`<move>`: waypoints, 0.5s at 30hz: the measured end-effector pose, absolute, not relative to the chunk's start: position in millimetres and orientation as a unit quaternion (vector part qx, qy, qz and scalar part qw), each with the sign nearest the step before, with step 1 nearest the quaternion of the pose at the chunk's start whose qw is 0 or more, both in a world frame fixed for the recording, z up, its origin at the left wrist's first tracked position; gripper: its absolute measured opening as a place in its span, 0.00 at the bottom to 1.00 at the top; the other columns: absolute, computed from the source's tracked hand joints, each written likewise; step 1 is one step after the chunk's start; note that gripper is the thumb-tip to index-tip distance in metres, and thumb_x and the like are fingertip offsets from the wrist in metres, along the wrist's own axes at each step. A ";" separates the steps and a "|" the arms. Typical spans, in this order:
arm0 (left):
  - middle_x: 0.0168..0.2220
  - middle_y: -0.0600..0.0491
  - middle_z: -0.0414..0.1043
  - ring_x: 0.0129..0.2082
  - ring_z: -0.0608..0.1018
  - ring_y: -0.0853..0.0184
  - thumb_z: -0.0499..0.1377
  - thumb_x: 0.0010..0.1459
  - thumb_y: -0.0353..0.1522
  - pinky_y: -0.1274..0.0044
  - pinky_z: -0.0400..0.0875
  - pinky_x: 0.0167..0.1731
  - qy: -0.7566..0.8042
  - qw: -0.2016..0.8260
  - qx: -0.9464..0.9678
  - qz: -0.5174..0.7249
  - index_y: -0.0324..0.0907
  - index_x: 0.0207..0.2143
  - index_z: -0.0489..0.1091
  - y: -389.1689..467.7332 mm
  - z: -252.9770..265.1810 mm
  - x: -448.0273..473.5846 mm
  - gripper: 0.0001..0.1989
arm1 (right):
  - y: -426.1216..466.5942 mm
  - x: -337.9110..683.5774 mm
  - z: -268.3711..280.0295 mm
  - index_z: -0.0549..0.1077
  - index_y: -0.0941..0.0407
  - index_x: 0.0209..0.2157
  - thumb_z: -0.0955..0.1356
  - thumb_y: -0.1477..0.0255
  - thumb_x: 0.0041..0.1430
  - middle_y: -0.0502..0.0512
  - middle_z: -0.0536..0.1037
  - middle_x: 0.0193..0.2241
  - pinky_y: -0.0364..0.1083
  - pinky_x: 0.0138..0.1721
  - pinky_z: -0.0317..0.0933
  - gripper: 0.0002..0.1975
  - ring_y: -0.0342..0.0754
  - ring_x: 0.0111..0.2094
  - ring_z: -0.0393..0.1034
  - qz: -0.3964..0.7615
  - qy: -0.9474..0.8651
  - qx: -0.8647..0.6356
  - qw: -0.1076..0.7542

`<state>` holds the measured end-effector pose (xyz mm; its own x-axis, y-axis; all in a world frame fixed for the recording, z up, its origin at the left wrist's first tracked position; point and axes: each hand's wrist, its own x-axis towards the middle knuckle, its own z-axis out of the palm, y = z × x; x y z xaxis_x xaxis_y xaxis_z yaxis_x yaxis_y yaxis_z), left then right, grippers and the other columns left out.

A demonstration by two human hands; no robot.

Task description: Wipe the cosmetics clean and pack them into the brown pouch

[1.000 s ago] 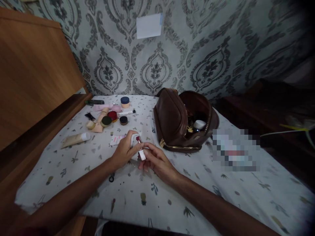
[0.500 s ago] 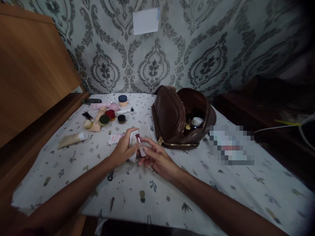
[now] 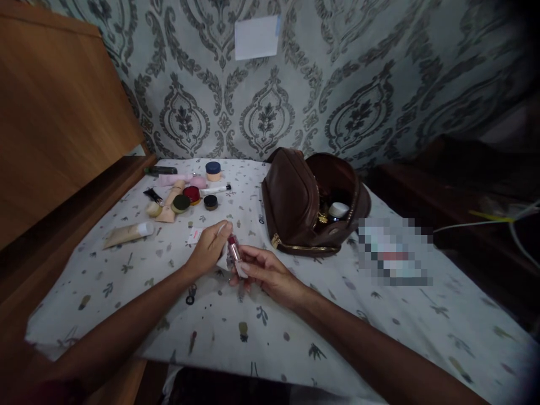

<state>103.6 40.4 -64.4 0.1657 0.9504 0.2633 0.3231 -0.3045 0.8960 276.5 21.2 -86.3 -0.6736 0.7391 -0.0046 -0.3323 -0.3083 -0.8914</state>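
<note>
My right hand point(image 3: 270, 275) grips a small lipstick tube point(image 3: 235, 252) between thumb and fingers. The tube has a dark red end and a shiny, pale body, and it tilts to the upper left. Closed on a crumpled white wipe or tissue point(image 3: 223, 260), my left hand point(image 3: 210, 246) is right beside the tube, its thumb pointing up. The wipe is partly hidden by the fingers and lies against or just behind the tube; I cannot tell which. A small white and pink packet point(image 3: 195, 235) lies on the cloth just behind my left hand.
Right of my hands stands an open brown cosmetic bag point(image 3: 291, 197) with a white-lidded jar point(image 3: 338, 211) inside. Several tubes and jars, including a beige tube point(image 3: 126, 235) and a blue-lidded jar point(image 3: 213, 171), lie at the left. A blurred packet point(image 3: 396, 253) lies at the right.
My left thumb has lifted off the tube and now points up, leaving more of the tube visible. The tube has shifted slightly left. The view has turned a little.
</note>
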 end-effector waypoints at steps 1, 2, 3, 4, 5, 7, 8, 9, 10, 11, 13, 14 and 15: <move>0.21 0.58 0.62 0.22 0.66 0.69 0.44 0.66 0.52 0.76 0.61 0.25 0.469 0.367 0.671 0.441 0.42 0.27 0.63 39.8 -65.9 104.1 0.26 | 21.2 276.5 -86.0 0.75 0.58 0.44 0.74 0.62 0.55 0.52 0.75 0.34 0.39 0.25 0.61 0.19 0.45 0.32 0.77 0.779 -0.478 -0.210 0.347; 0.21 0.58 0.63 0.22 0.67 0.68 0.43 0.66 0.52 0.76 0.62 0.25 0.464 0.377 0.670 0.440 0.42 0.30 0.66 39.1 -67.3 104.6 0.26 | 21.2 276.4 -85.9 0.75 0.58 0.44 0.74 0.62 0.55 0.52 0.76 0.34 0.39 0.27 0.62 0.18 0.45 0.33 0.77 0.780 -0.475 -0.209 0.351; 0.21 0.58 0.64 0.22 0.68 0.68 0.43 0.67 0.51 0.76 0.63 0.26 0.458 0.384 0.672 0.437 0.42 0.34 0.67 38.2 -68.4 105.0 0.25 | 21.3 276.3 -85.9 0.75 0.58 0.44 0.74 0.62 0.55 0.52 0.76 0.33 0.39 0.29 0.62 0.18 0.44 0.33 0.76 0.782 -0.467 -0.209 0.356; 0.21 0.59 0.65 0.22 0.69 0.68 0.43 0.68 0.50 0.76 0.64 0.26 0.450 0.388 0.678 0.433 0.42 0.39 0.68 37.4 -69.0 105.1 0.24 | 21.5 276.2 -86.0 0.75 0.57 0.45 0.75 0.62 0.55 0.51 0.76 0.33 0.40 0.30 0.62 0.19 0.44 0.33 0.76 0.785 -0.457 -0.209 0.361; 0.21 0.59 0.65 0.22 0.70 0.67 0.43 0.68 0.49 0.76 0.65 0.27 0.443 0.385 0.687 0.428 0.43 0.43 0.67 36.8 -69.0 104.9 0.22 | 21.8 276.0 -86.3 0.75 0.57 0.46 0.75 0.62 0.55 0.50 0.77 0.33 0.40 0.31 0.62 0.20 0.43 0.32 0.76 0.789 -0.447 -0.209 0.366; 0.22 0.59 0.66 0.24 0.71 0.67 0.46 0.68 0.46 0.76 0.65 0.30 0.439 0.348 0.713 0.421 0.43 0.45 0.67 36.3 -67.2 104.3 0.19 | 22.6 275.5 -87.5 0.75 0.57 0.47 0.75 0.62 0.54 0.51 0.77 0.33 0.40 0.32 0.61 0.21 0.42 0.32 0.74 0.792 -0.433 -0.209 0.375; 0.24 0.58 0.67 0.25 0.71 0.67 0.47 0.67 0.45 0.76 0.65 0.31 0.441 0.317 0.727 0.420 0.43 0.43 0.67 36.4 -65.5 104.0 0.17 | 23.0 275.1 -88.4 0.75 0.57 0.47 0.76 0.63 0.54 0.51 0.78 0.33 0.40 0.33 0.62 0.21 0.42 0.33 0.74 0.793 -0.428 -0.208 0.380; 0.25 0.57 0.68 0.27 0.72 0.67 0.48 0.67 0.44 0.75 0.65 0.32 0.446 0.283 0.738 0.420 0.43 0.39 0.68 36.5 -63.8 103.8 0.16 | 23.3 274.6 -89.3 0.76 0.57 0.46 0.76 0.63 0.53 0.52 0.79 0.33 0.40 0.34 0.62 0.21 0.42 0.33 0.73 0.794 -0.423 -0.209 0.383; 0.27 0.56 0.69 0.28 0.72 0.66 0.49 0.66 0.43 0.75 0.65 0.33 0.453 0.251 0.745 0.421 0.43 0.36 0.67 36.4 -62.1 103.8 0.15 | 23.6 274.1 -90.3 0.76 0.57 0.46 0.76 0.64 0.52 0.52 0.79 0.33 0.41 0.36 0.62 0.21 0.42 0.34 0.73 0.795 -0.416 -0.211 0.387; 0.27 0.56 0.69 0.29 0.72 0.66 0.50 0.66 0.42 0.75 0.65 0.34 0.461 0.226 0.747 0.423 0.43 0.33 0.67 36.3 -60.8 104.0 0.14 | 23.8 273.6 -91.2 0.76 0.57 0.46 0.77 0.64 0.52 0.52 0.79 0.33 0.41 0.37 0.63 0.21 0.42 0.35 0.73 0.797 -0.409 -0.212 0.391; 0.28 0.56 0.68 0.30 0.72 0.66 0.50 0.66 0.40 0.75 0.65 0.35 0.471 0.209 0.744 0.426 0.43 0.33 0.66 35.3 -60.1 104.6 0.13 | 24.1 273.1 -92.2 0.75 0.56 0.47 0.77 0.66 0.51 0.51 0.79 0.33 0.41 0.36 0.63 0.22 0.41 0.34 0.72 0.802 -0.393 -0.210 0.398; 0.28 0.56 0.68 0.30 0.72 0.66 0.49 0.67 0.40 0.75 0.65 0.35 0.469 0.209 0.744 0.428 0.43 0.34 0.66 34.6 -60.8 104.9 0.13 | 24.3 273.1 -92.3 0.75 0.55 0.46 0.77 0.66 0.51 0.50 0.78 0.32 0.40 0.35 0.63 0.22 0.40 0.33 0.72 0.803 -0.387 -0.209 0.402; 0.30 0.55 0.69 0.31 0.72 0.66 0.49 0.68 0.40 0.74 0.66 0.36 0.462 0.210 0.746 0.432 0.42 0.37 0.67 34.0 -62.1 105.1 0.13 | 24.5 273.3 -92.0 0.75 0.55 0.46 0.78 0.67 0.50 0.49 0.78 0.32 0.40 0.34 0.63 0.21 0.40 0.32 0.71 0.805 -0.380 -0.210 0.405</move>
<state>105.1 34.0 -62.1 0.2008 0.8701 0.4502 0.5068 -0.4855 0.7123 273.3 24.5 -92.0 -0.5836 0.8115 -0.0295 -0.4928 -0.3829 -0.7814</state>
